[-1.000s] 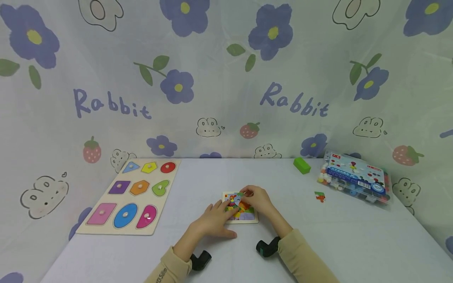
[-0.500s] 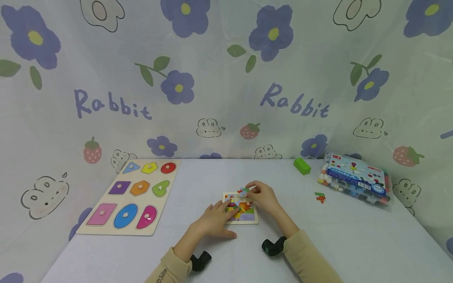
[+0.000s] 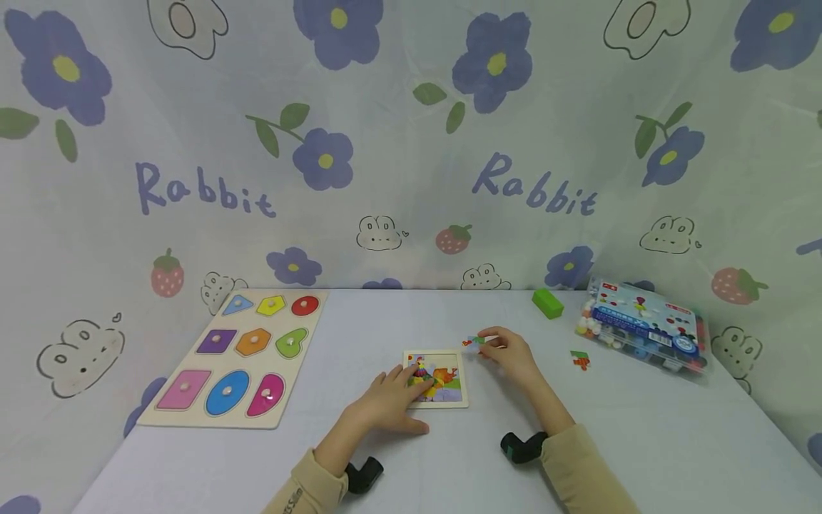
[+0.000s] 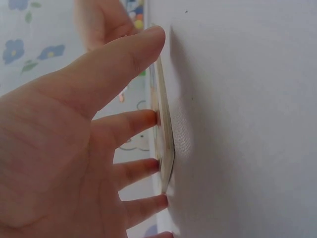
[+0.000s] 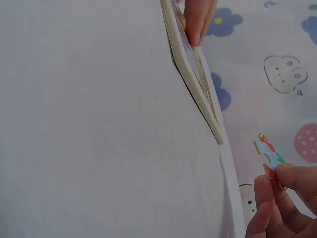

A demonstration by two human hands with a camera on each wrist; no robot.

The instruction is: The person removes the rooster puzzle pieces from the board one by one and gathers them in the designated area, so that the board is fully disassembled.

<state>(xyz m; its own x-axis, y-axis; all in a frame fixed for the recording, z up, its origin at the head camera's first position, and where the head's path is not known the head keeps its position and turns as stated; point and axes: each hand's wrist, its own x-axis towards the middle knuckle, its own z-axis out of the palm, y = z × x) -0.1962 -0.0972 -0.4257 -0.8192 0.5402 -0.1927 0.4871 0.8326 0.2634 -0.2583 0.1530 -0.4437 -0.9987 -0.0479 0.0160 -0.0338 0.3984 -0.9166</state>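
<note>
The left hand (image 3: 388, 403) rests with spread fingers on the puzzle (image 3: 451, 392), which is mostly filled; its far right part looks bare. The right hand (image 3: 510, 355) pinches one piece (image 3: 473, 342) apart from it; another loose piece (image 3: 581, 360) lies further right of this hand.

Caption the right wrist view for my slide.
Right hand pinches a puzzle piece while the left hand touches the puzzle board.

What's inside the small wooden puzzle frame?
The puzzle frame holds colourful picture pieces, with a pale bare patch toward its upper right. The left hand has its fingers over the left part, so whatever lies directly beneath them cannot be seen.
</note>
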